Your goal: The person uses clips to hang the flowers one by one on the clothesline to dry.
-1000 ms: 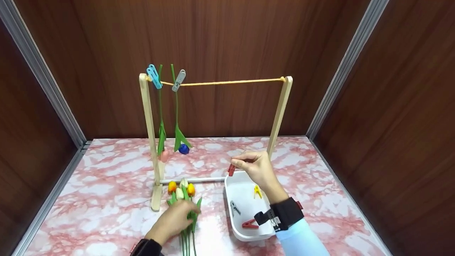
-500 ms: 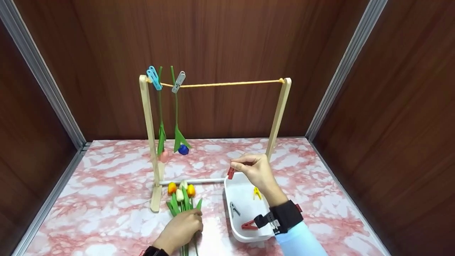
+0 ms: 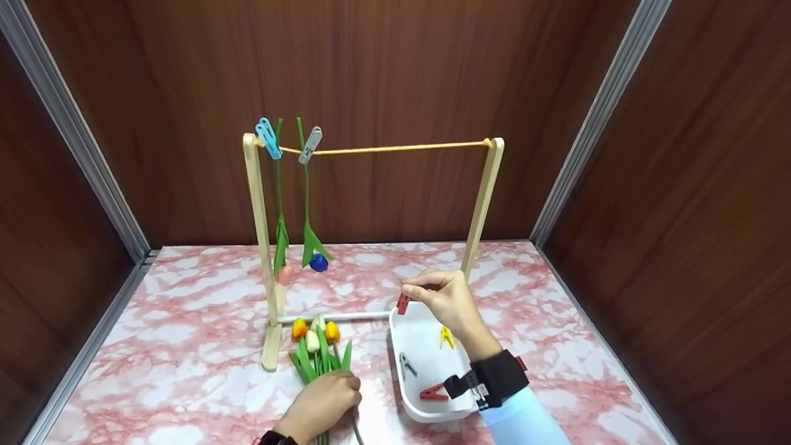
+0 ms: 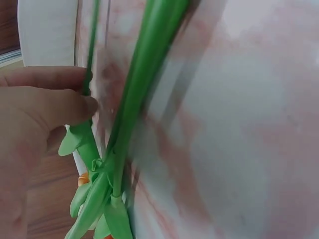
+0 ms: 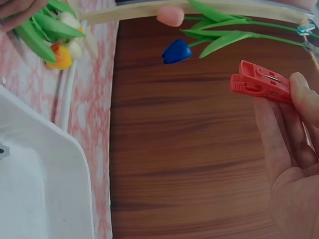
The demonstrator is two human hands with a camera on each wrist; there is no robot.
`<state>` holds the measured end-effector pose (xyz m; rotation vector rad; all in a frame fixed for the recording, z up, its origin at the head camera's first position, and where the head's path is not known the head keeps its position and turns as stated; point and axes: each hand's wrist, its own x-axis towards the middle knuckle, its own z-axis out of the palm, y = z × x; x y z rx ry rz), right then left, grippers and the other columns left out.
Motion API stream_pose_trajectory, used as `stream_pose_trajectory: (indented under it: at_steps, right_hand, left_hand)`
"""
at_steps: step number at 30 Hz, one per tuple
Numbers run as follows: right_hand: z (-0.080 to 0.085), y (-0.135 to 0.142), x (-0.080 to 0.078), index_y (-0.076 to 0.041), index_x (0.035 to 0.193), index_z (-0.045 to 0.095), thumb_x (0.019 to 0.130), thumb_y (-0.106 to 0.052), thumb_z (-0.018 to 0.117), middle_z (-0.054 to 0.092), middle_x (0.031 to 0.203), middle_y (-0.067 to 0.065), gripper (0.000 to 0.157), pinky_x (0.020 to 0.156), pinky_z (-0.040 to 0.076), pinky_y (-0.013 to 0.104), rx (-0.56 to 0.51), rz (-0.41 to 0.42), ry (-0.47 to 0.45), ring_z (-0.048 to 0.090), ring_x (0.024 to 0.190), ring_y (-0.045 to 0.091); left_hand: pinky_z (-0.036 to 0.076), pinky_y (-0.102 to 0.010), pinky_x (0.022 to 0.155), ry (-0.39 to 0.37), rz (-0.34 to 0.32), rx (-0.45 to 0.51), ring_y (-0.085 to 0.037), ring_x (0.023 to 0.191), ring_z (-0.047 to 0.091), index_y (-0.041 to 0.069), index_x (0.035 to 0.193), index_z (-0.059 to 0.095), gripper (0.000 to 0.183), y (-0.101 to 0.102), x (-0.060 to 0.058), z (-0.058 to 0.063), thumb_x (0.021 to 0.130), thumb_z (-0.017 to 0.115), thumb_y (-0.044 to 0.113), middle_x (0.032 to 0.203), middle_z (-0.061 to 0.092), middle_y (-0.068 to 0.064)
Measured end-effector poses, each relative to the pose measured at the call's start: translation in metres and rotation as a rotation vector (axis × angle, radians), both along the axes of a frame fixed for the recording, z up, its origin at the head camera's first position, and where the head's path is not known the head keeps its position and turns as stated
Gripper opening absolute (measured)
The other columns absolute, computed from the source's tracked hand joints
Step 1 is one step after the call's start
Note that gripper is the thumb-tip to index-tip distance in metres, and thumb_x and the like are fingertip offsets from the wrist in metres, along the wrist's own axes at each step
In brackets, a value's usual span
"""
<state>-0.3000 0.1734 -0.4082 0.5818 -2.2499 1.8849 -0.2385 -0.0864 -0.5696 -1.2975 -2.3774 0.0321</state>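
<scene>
My left hand is over the stems of a bunch of tulips lying on the table, with orange, yellow and white heads. In the left wrist view its thumb and finger pinch one thin green tulip stem, a little apart from the thicker bundle of stems. Above the far end of a white bin, my right hand pinches a red clothespin by one end. From a cord, a pink tulip and a blue tulip hang head down.
Blue and grey clothespins clip the hung stems. Two wooden posts carry the cord. Inside the bin lie yellow, grey and red clothespins. Brown panels enclose the table.
My left hand has moved down and slightly right along the tulips, and one stem now slants off to the right. My right hand stays nearly still with the red clothespin.
</scene>
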Motion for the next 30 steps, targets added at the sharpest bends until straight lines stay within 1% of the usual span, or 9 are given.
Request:
stream_pose_trajectory:
  at_steps: [3, 6, 8, 11, 15, 19, 23, 25, 30]
  right_hand:
    - [0.002, 0.002, 0.0, 0.008, 0.101, 0.084, 0.093, 0.001, 0.083, 0.083, 0.09, 0.017, 0.011, 0.083, 0.069, 0.028, 0.009, -0.006, 0.002, 0.08, 0.079, 0.009]
    - [0.005, 0.005, 0.0, 0.009, 0.101, 0.083, 0.093, 0.001, 0.082, 0.082, 0.095, 0.027, 0.012, 0.081, 0.069, 0.028, 0.005, -0.005, 0.004, 0.079, 0.078, 0.007]
    - [0.007, 0.006, 0.0, 0.01, 0.101, 0.083, 0.093, 0.001, 0.082, 0.081, 0.095, 0.028, 0.012, 0.08, 0.07, 0.029, 0.0, -0.008, 0.002, 0.079, 0.077, 0.007]
    - [0.009, 0.009, -0.001, 0.01, 0.102, 0.083, 0.093, 0.002, 0.082, 0.083, 0.094, 0.024, 0.012, 0.079, 0.07, 0.029, -0.001, -0.021, 0.0, 0.079, 0.077, 0.007]
    - [0.01, 0.011, -0.002, 0.013, 0.103, 0.081, 0.094, 0.002, 0.08, 0.082, 0.092, 0.026, 0.014, 0.081, 0.071, 0.033, -0.012, -0.008, 0.004, 0.08, 0.076, 0.009]
    - [0.011, 0.011, -0.003, 0.016, 0.103, 0.08, 0.094, 0.004, 0.079, 0.081, 0.092, 0.031, 0.015, 0.082, 0.07, 0.032, -0.029, 0.001, 0.02, 0.08, 0.074, 0.009]
    - [0.012, 0.011, -0.003, 0.015, 0.101, 0.081, 0.094, 0.005, 0.08, 0.08, 0.094, 0.033, 0.013, 0.08, 0.069, 0.027, -0.033, -0.011, 0.032, 0.079, 0.074, 0.008]
    - [0.013, 0.011, -0.002, 0.015, 0.101, 0.081, 0.094, 0.004, 0.08, 0.08, 0.094, 0.032, 0.013, 0.08, 0.069, 0.027, -0.03, -0.011, 0.03, 0.079, 0.074, 0.008]
    - [0.017, 0.011, -0.002, 0.013, 0.1, 0.082, 0.093, 0.004, 0.081, 0.083, 0.092, 0.024, 0.012, 0.081, 0.068, 0.026, -0.023, -0.035, 0.023, 0.079, 0.075, 0.007]
  left_hand:
    - [0.058, -0.02, 0.078, -0.066, -0.01, 0.071, -0.007, 0.086, 0.068, 0.02, 0.084, 0.083, 0.018, -0.001, -0.001, 0.006, 0.085, 0.081, 0.003, 0.091, 0.073, 0.008]
    - [0.062, -0.021, 0.079, -0.105, -0.004, 0.193, -0.009, 0.092, 0.073, 0.016, 0.092, 0.082, 0.017, 0.0, -0.003, 0.012, 0.086, 0.082, 0.0, 0.099, 0.076, 0.005]
    - [0.064, -0.023, 0.083, -0.11, 0.0, 0.293, -0.013, 0.095, 0.076, 0.014, 0.097, 0.083, 0.019, 0.001, -0.004, 0.017, 0.085, 0.085, -0.001, 0.105, 0.078, 0.002]
    - [0.067, -0.027, 0.087, -0.11, 0.017, 0.473, -0.017, 0.098, 0.078, 0.011, 0.102, 0.083, 0.026, 0.005, -0.007, 0.023, 0.081, 0.089, -0.003, 0.108, 0.081, -0.003]
    - [0.069, -0.032, 0.087, -0.101, 0.083, 0.752, -0.022, 0.096, 0.08, 0.007, 0.102, 0.083, 0.027, 0.013, -0.014, 0.035, 0.08, 0.088, -0.008, 0.106, 0.083, -0.007]
    - [0.069, -0.035, 0.086, -0.1, 0.189, 1.012, -0.025, 0.095, 0.081, 0.004, 0.106, 0.084, 0.029, 0.022, -0.019, 0.056, 0.081, 0.088, -0.01, 0.106, 0.085, -0.009]
    - [0.068, -0.033, 0.089, -0.157, 0.273, 1.202, -0.025, 0.093, 0.081, 0.004, 0.109, 0.084, 0.024, 0.029, -0.024, 0.084, 0.087, 0.085, -0.007, 0.105, 0.085, -0.009]
    - [0.068, -0.029, 0.089, -0.199, 0.275, 1.279, -0.025, 0.093, 0.081, 0.002, 0.109, 0.084, 0.021, 0.032, -0.026, 0.097, 0.09, 0.083, -0.005, 0.105, 0.085, -0.01]
    - [0.066, -0.019, 0.09, -0.278, 0.224, 1.413, -0.028, 0.097, 0.082, -0.002, 0.11, 0.084, 0.018, 0.035, -0.033, 0.122, 0.092, 0.082, -0.003, 0.106, 0.084, -0.015]
